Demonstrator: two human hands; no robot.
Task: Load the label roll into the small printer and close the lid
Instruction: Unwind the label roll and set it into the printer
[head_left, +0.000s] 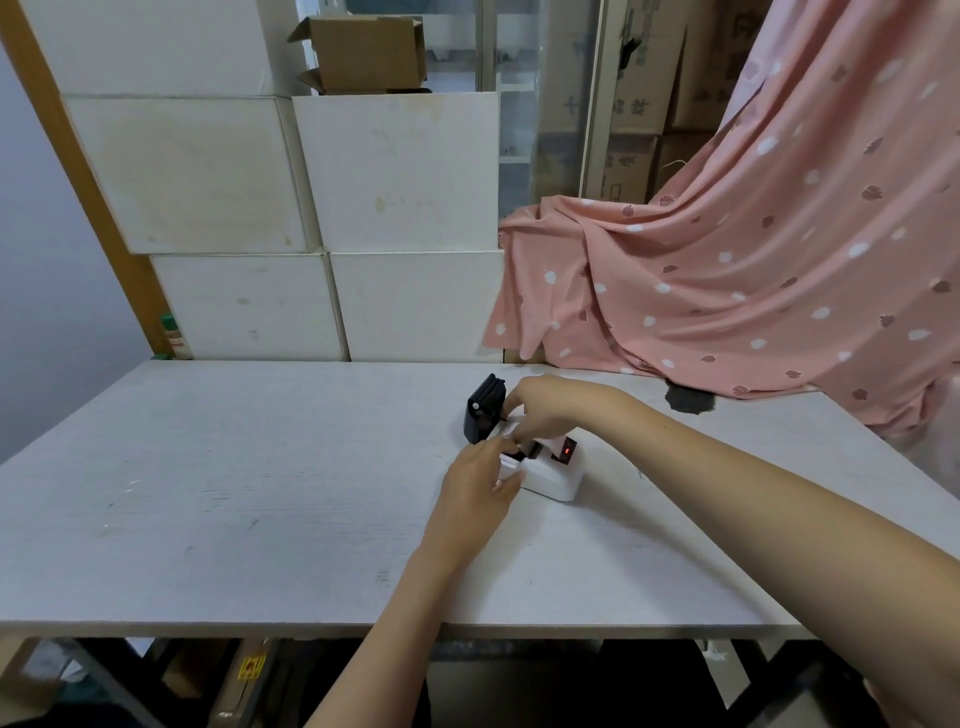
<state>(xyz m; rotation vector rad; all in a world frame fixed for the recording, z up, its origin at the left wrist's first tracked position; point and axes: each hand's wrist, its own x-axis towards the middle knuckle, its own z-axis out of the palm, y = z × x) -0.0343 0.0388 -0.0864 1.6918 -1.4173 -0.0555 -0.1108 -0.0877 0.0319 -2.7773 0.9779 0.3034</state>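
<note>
A small white printer (553, 480) lies on the pale table (260, 493), a red light glowing on its top. Its black lid (484, 408) stands open, tilted up at the far left end. My right hand (545, 410) reaches over the open compartment, its fingertips pinching a strip of white label paper (511, 428). My left hand (478, 488) rests against the printer's near left side, with fingers at the compartment's edge. The roll itself is mostly hidden under both hands.
White boxes (405, 171) are stacked along the table's far edge, with a brown carton (363, 52) on top. A pink patterned cloth (753, 270) drapes over the back right corner. A dark stain (690, 399) marks the table beside it.
</note>
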